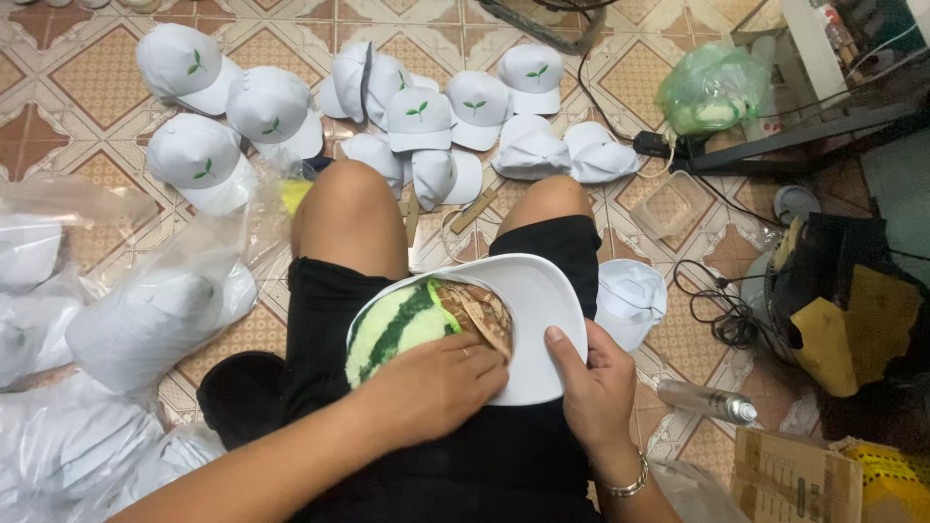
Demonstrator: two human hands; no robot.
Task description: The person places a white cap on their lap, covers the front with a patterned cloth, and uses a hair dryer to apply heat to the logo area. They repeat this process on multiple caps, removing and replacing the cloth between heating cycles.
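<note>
I sat on the tiled floor (97, 77) with a white cap (528, 310) lying upside down across my lap, its brim pointing away from my knees. My left hand (431, 387) lay flat over the crown opening, fingers together and pressed onto a green-and-white cloth (392, 329) stuffed inside the cap, beside a brown patterned lining piece (480, 308). My right hand (596, 383) gripped the near edge of the brim, thumb on top of the white surface and the other fingers curled beneath, out of sight. Beyond my knees, finished white caps with a small green leaf mark (417, 116) lay scattered on the tiles. To my left sat clear plastic bags of caps (145, 320); to my right, another white cap (630, 295) rested just beside my thigh, and a small spray bottle (707, 399) lay near my wrist.
</note>
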